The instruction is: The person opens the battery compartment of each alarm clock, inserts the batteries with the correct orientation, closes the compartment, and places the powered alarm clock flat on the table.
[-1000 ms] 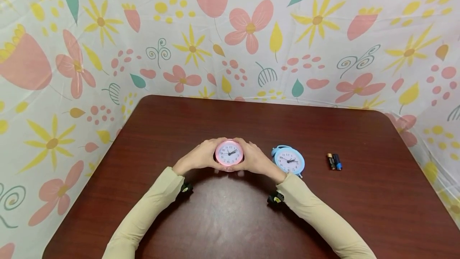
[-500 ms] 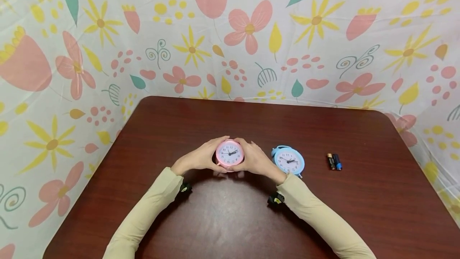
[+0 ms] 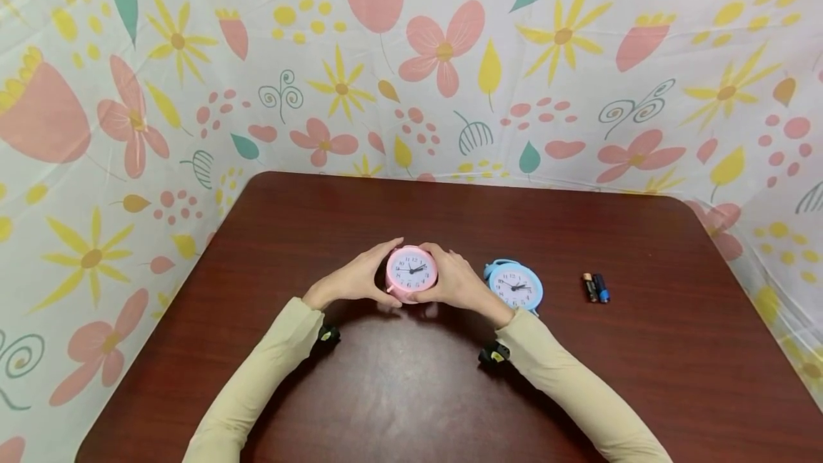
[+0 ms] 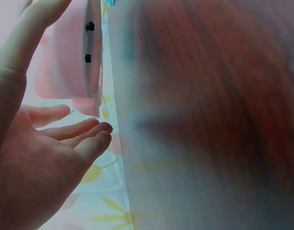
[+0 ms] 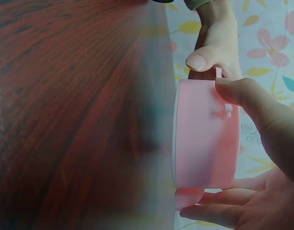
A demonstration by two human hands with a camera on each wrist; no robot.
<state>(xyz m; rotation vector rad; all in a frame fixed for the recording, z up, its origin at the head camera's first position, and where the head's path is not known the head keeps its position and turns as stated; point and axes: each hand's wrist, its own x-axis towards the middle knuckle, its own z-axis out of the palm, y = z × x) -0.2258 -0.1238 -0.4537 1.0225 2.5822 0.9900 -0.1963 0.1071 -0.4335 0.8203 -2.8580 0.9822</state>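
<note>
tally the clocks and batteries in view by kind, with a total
Alarm clocks: 2 (pink alarm clock, light blue alarm clock)
Batteries: 2 (copper-topped battery, blue-ended battery)
Total: 4

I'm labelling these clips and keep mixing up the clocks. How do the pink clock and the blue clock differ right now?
The pink clock has a pink case; the blue clock has a light blue one.
The right hand grips the pink clock, while the blue clock lies unheld on the table.
Both have round, pale dials with dark numerals.
</note>
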